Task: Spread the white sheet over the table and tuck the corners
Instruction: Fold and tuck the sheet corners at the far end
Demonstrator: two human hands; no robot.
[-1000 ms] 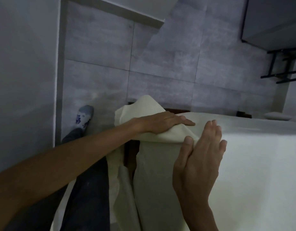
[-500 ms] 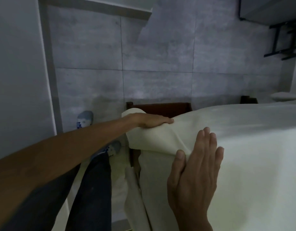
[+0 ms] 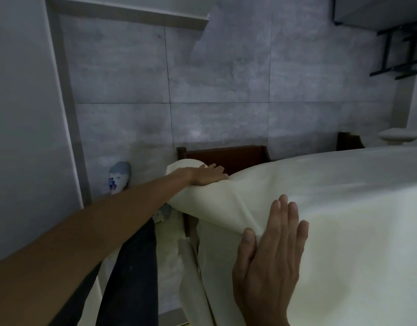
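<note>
Left hand flat, palm down, pressing a folded corner of the white sheet, right hand flat with fingers together on the near edge, sheet draped over the tabletop, dark wooden frame beyond, grey tiled floor

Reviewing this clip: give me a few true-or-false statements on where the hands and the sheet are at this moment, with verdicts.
1. The right hand lies flat, fingers together, on the white sheet. True.
2. The left hand hangs clear of the sheet. False: it presses on the folded cloth at the table corner.
3. Dark wood shows beyond the left hand. True.
4. The sheet lies smooth at the corner. False: it is bunched in a fold between the hands.
</note>
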